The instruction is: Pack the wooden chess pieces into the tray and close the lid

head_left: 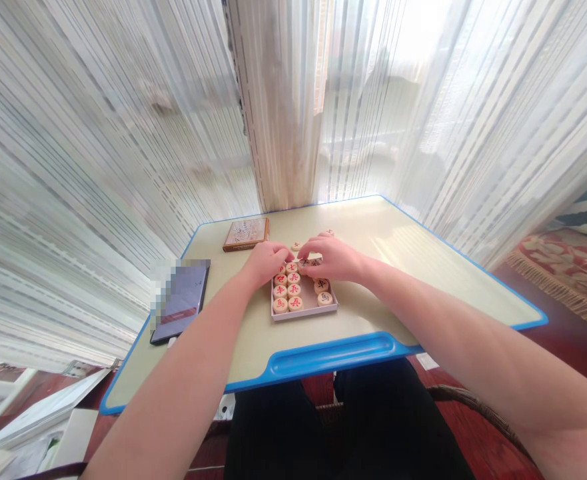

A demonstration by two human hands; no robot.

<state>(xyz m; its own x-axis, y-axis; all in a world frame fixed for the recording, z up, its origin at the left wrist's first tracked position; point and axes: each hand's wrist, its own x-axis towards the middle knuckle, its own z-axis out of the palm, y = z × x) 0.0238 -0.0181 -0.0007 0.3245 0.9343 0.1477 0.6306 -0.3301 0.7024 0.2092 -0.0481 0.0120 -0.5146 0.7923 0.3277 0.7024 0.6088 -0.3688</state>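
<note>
A shallow white box holds round wooden Chinese chess pieces. Two columns of red-marked pieces fill its left side, and black-marked pieces line the right edge, with bare box floor between them. My left hand rests at the far left corner of the box, fingers bent and slightly apart, touching the pieces there. Over the far right part, my right hand curls its thumb and fingers round a Chinese chess piece, partly hidden. The fingertips of both hands almost meet.
Beyond my hands lie two loose pieces, one chess piece near the fingertips. A brown patterned box lid sits at the back left. At the left edge lies a dark tablet. The table has a blue rim; striped curtains hang behind.
</note>
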